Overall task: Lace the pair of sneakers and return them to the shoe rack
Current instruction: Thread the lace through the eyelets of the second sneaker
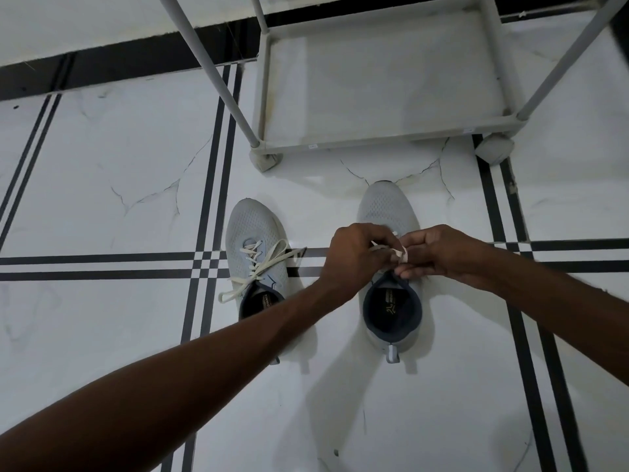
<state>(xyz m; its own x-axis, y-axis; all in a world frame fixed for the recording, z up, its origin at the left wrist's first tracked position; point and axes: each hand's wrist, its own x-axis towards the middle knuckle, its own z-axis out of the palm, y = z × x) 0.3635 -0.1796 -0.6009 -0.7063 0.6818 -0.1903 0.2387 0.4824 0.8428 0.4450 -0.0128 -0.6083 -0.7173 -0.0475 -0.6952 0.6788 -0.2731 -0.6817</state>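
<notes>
Sneakers, grey, pair: right sneaker (391, 260) and left sneaker (255, 264) on white tiled floor (102, 199), toes toward shoe rack (384, 86). Left hand (354, 255) and right hand (439, 252) pinch cream lace (401, 252) over right sneaker. Left sneaker laced, ends loose.

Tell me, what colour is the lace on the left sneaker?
Cream, off-white lace on the light grey left sneaker; the head view shows it best.

2 sneakers (258, 267) side by side (toes apparently rackward) before rack (384, 139).
</notes>
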